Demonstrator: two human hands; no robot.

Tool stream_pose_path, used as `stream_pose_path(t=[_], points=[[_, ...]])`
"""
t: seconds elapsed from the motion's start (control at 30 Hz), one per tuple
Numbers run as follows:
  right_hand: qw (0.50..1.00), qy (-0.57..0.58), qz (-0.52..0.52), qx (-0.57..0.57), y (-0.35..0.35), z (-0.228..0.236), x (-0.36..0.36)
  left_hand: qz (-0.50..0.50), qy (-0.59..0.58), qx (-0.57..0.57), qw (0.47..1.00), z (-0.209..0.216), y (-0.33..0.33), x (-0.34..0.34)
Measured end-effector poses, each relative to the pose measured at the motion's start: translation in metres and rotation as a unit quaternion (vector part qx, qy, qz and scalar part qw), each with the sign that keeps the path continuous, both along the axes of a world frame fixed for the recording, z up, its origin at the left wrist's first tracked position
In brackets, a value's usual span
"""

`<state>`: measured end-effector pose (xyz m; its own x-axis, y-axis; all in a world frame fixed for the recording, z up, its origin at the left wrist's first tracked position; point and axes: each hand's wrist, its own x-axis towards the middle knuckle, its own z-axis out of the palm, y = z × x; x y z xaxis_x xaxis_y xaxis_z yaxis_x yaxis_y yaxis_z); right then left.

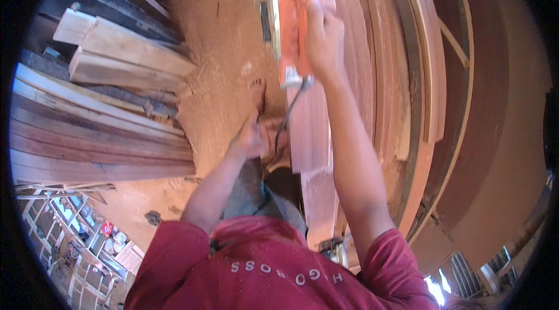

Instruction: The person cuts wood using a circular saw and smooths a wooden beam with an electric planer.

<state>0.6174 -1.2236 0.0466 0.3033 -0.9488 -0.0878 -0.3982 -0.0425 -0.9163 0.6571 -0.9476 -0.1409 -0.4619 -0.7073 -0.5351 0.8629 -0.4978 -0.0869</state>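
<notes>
My right hand [324, 39] is wrapped round the handle of an orange electric planer [290, 56] with a blue knob at its front. The planer rests on a long reddish wooden board [309, 129] that runs away from my body. From the planer's rear a dark power cable [289, 111] curves down toward my legs. My left hand [250, 137] hangs left of the board, beside the cable and above my bare feet. One of its fingers is stretched forward, and I see nothing held in it; its other fingers are partly hidden.
More long boards [355, 65] lie right of the workpiece, with curved timber [430, 59] beyond them. Stacked planks [99, 129] and a rough wood block [125, 53] fill the left side. Sawdust covers the floor [215, 30]. A metal grille [81, 252] stands at lower left.
</notes>
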Motion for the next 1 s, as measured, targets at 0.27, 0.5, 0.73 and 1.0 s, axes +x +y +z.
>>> stream_pose_path(t=[0.27, 0.5, 0.73, 1.0], points=[[0.984, 0.014, -0.020, 0.179, 0.351, 0.038, -0.222, -0.035, -0.093, 0.055, 0.994, 0.007, -0.010, -0.005], [0.969, -0.016, -0.040, 0.244, 0.356, 0.029, -0.225, -0.034, -0.051, 0.024, 0.998, 0.002, -0.009, -0.002], [0.980, -0.020, -0.038, 0.193, 0.209, 0.013, -0.138, -0.022, -0.071, 0.094, 0.993, 0.047, -0.026, -0.011], [0.995, -0.026, -0.038, 0.090, 0.011, 0.013, -0.008, -0.005, 0.064, 0.025, 0.998, -0.002, -0.014, 0.012]])
